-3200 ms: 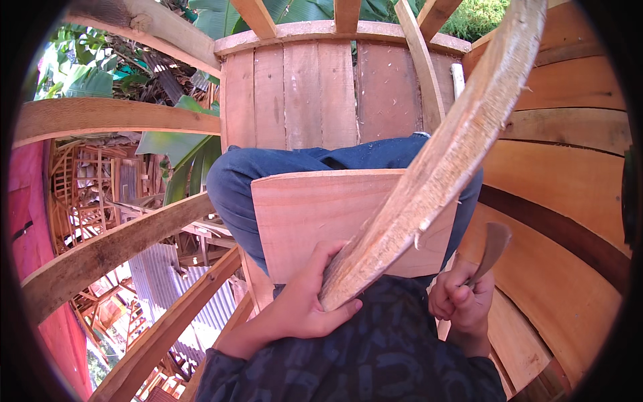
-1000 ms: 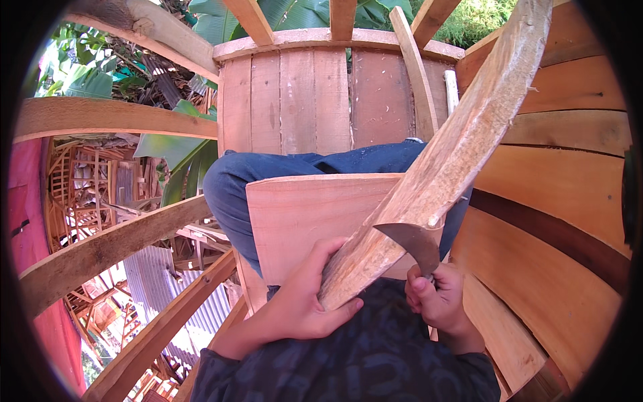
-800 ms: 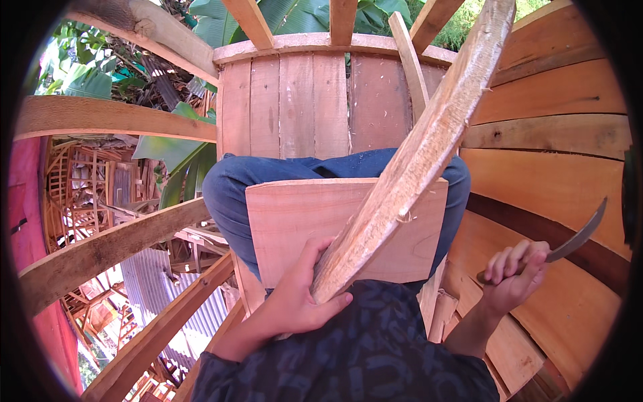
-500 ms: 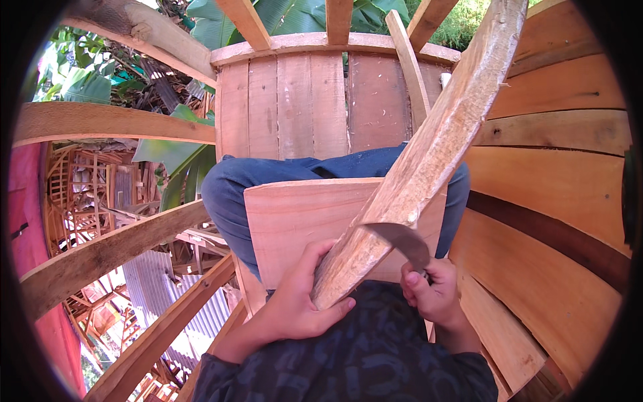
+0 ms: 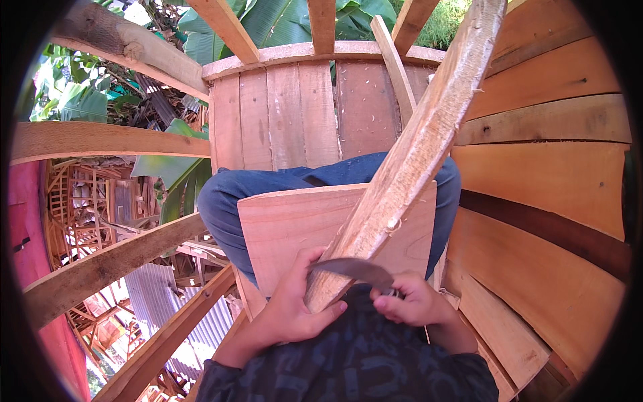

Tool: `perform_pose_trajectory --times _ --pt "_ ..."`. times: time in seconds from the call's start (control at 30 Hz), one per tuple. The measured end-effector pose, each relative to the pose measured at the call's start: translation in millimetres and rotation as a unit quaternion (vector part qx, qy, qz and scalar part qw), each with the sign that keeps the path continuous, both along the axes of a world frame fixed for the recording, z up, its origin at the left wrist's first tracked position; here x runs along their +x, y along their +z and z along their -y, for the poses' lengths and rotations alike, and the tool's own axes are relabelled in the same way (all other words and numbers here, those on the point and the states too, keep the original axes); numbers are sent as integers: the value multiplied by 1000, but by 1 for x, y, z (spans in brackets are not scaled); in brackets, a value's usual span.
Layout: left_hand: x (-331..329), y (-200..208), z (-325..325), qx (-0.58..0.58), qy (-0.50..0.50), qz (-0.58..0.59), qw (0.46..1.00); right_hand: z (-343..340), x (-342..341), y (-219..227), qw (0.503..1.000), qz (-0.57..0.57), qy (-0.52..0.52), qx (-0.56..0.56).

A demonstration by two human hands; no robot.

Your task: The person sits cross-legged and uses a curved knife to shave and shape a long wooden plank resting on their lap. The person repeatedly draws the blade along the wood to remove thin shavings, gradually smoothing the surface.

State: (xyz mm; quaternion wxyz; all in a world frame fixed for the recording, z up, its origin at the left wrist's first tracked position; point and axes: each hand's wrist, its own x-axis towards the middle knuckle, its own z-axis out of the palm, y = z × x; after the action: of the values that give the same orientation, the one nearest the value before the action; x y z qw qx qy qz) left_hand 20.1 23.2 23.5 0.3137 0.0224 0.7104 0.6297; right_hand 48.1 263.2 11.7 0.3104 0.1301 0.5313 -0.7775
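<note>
And there was the left hand, wrapped round the bottom end of the long rough plank — fingers bent along its left side, thumb across the near end, a grip only as wide as the wood itself. The plank ran up and to the right from that grip, slanting over the lap and out past the top of the view, its pale edge ragged with loose fibres.

Over on the other side, the right hand was closed in a fist round the handle of the curved knife, most of that handle hidden by the fingers. The blade lay across the lower part of the plank, its tip out at the left edge, right near the left hand's fingers! Whether the edge was biting in, the view couldn't tell.

Beneath the plank, a flat board sat across the lap, blue trousers showing at both sides and a dark patterned shirt just below. Beyond the knees stretched a deck of planks, with a thin slat leaning near its right end and 3 struts rising behind — big green leaves between them.
</note>
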Motion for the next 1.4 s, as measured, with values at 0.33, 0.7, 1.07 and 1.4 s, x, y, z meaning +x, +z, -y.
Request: perform_pose_trajectory --times 0.33,0.7,1.07,1.4 --pt "8 -5 6 2 25 14 1000 -71 -27 21 799 -292 -483 209" --pt "3 9 5 -7 6 -8 1000 0 -18 -3 932 -239 -180 205" --pt "-1 -1 1 -173 39 -142 974 -28 -35 -4 909 -244 -312 133" --pt "4 -24 31 -284 1 -226 932 31 -85 -42 957 -163 -234 59"
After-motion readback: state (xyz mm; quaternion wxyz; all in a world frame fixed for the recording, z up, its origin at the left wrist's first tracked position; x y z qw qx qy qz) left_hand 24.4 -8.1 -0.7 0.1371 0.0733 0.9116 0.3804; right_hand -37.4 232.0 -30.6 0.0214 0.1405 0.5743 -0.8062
